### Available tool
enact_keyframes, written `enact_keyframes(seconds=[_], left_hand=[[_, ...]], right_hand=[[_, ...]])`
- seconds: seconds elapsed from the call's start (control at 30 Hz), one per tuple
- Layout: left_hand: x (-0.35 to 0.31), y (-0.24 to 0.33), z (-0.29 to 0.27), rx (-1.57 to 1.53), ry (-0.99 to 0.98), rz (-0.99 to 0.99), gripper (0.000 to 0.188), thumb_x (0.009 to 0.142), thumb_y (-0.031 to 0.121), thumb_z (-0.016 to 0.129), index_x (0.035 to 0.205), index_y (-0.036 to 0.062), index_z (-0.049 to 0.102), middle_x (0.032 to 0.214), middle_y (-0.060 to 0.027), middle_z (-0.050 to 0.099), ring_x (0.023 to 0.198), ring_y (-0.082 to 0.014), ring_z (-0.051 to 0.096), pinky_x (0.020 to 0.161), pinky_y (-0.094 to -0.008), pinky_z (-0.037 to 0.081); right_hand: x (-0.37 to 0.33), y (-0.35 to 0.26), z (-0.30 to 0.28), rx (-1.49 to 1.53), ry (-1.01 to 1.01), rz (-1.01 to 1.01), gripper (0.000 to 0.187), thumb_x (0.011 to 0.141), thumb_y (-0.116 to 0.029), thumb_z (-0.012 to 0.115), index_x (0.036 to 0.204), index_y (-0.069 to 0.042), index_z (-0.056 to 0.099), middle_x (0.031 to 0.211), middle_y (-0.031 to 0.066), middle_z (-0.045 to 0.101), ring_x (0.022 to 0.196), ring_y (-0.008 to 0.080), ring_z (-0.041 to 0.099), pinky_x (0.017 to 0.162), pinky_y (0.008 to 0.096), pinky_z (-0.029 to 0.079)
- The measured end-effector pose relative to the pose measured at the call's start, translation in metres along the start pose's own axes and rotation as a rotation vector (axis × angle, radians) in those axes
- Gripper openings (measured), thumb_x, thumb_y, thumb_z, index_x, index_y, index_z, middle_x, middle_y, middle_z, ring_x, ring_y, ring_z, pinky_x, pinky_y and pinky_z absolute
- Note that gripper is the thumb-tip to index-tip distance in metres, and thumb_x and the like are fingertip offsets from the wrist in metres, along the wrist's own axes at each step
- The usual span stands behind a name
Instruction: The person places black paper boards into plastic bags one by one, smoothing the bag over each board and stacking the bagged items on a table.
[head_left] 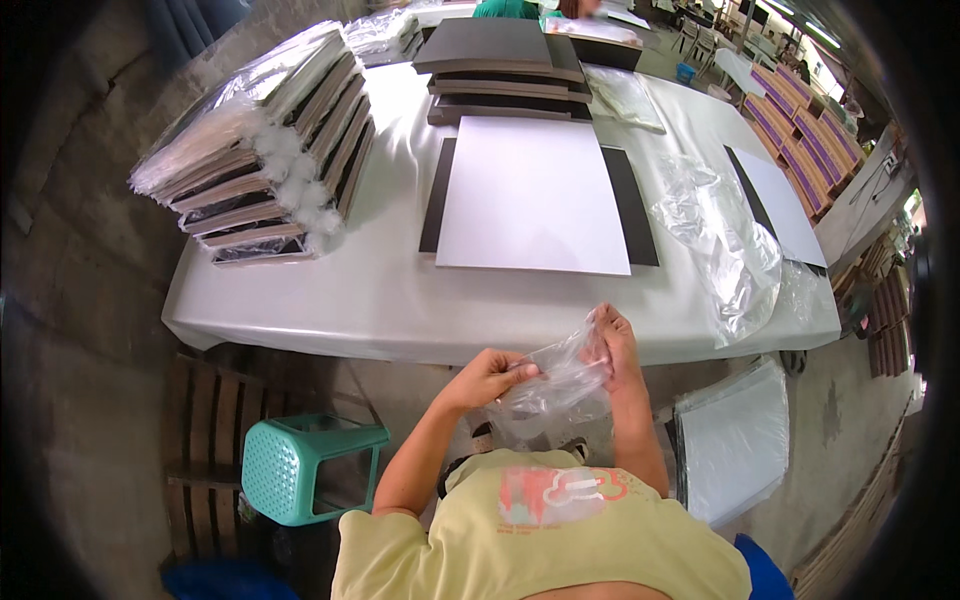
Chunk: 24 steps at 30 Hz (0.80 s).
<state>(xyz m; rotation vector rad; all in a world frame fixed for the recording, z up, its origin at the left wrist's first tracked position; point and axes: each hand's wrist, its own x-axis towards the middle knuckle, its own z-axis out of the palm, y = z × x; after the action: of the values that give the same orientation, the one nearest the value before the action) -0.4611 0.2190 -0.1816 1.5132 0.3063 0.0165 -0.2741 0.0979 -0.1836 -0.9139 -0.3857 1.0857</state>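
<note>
Left hand (490, 375), right hand (612, 345): both grips pinching clear plastic bag (555, 385); wrapped frame stack (265, 150) far left on table (400, 300)

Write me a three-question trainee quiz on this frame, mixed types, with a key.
1. True or false: both hands, left hand and right hand, grip the clear bag.
2. Multiple choice: what lies on the table straight ahead of the hands? A) a white sheet on a dark board B) a teal stool C) a roll of tape
3. Fill in: the wrapped stack sits on the person's ____ side of the table.

Key: 1 true. 2 A, the white sheet on the dark board. 3 left.
</note>
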Motion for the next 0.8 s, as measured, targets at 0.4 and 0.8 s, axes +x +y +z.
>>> enact_keyframes(seconds=[0.4,0.8], left_hand=[[-0.051,0.003,-0.162,-1.133,0.909,0.689,0.048,0.084,0.045,0.047,0.112,0.0065,0.047,0.105,-0.0112,0.052,0.059,-0.0143,0.053,0.057,-0.0231,0.048],[-0.007,-0.011,-0.099,-0.945,0.02,0.763,0.046,0.084,0.038,0.052,0.124,0.0167,0.045,0.111,-0.0121,0.055,0.038,-0.0079,0.04,0.039,-0.0212,0.035]], right_hand=[[-0.036,0.021,-0.029,-0.215,-0.809,-0.189,0.042,0.059,-0.012,0.077,0.096,-0.002,0.06,0.068,0.0041,0.058,0.061,0.0085,0.05,0.058,0.0237,0.041],[-0.014,-0.028,-0.015,0.754,-0.486,-0.711,0.042,0.067,-0.02,0.067,0.103,-0.003,0.055,0.082,0.0058,0.055,0.073,0.0132,0.049,0.067,0.0287,0.04]])
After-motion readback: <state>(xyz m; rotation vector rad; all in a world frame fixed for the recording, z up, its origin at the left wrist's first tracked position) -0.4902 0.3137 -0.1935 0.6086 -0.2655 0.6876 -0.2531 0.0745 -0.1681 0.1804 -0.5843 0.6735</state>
